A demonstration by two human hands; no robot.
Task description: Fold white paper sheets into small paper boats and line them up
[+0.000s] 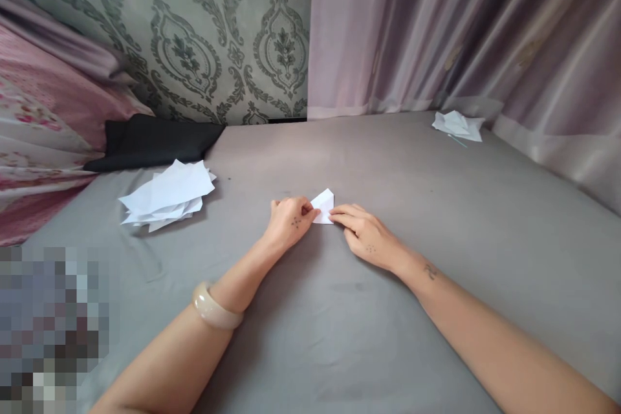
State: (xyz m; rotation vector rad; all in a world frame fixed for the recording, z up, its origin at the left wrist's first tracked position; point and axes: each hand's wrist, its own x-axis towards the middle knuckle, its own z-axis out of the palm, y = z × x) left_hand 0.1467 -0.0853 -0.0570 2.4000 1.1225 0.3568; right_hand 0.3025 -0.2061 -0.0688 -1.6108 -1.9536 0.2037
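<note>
A small piece of folded white paper [324, 207] lies on the grey sheet [369, 336] between my two hands, its top coming to a point. My left hand [290, 220] pinches its left edge between thumb and forefinger, the other fingers curled in. On the paper's right edge rest the fingertips of my right hand [369, 236], its fingers stretched out and close together. A pale bangle [216, 307] circles my left forearm.
At the left lies a loose stack of white paper sheets [169, 194], in front of a folded black cloth [162, 140]. More white papers [457, 124] sit at the far right near the curtain [407, 26]. A patterned wall [233, 45] stands behind.
</note>
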